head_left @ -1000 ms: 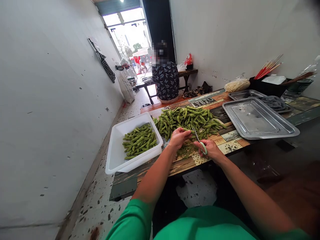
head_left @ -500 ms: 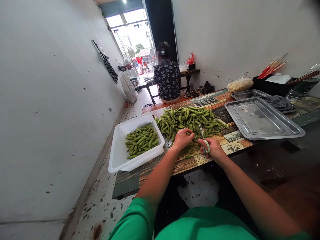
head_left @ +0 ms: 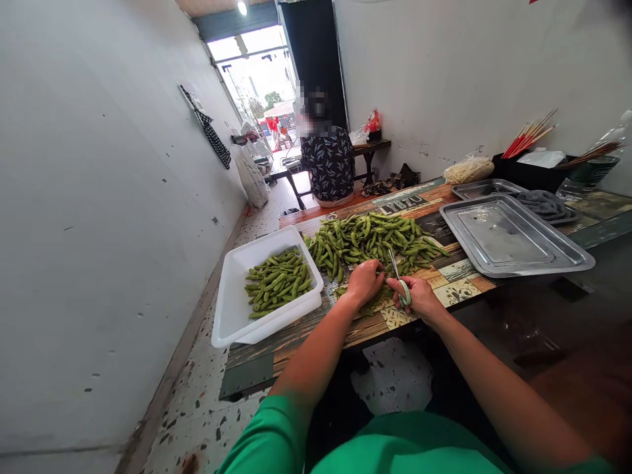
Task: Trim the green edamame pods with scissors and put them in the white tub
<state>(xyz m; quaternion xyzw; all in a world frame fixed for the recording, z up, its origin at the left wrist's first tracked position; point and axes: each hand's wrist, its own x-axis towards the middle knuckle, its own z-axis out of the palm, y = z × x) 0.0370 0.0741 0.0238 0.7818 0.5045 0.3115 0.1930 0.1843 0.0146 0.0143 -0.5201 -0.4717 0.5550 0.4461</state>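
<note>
In the head view, grasping pale-green-handled scissors (head_left: pixel 406 293) in the right hand (head_left: pixel 417 295), with blades pointing toward the far side. Just to the left, bending together the fingers of the left hand (head_left: pixel 365 282); cannot tell whether pinching a pod or not. Facing a loose heap of green pods (head_left: pixel 365 236) on the patterned table (head_left: pixel 286 349), just beyond both hands, with green scraps (head_left: pixel 375 305) nearer. Flanked at left by a white tub (head_left: pixel 232 289) containing more pods (head_left: pixel 279 283), at right by a metal tray (head_left: pixel 513 236).
</note>
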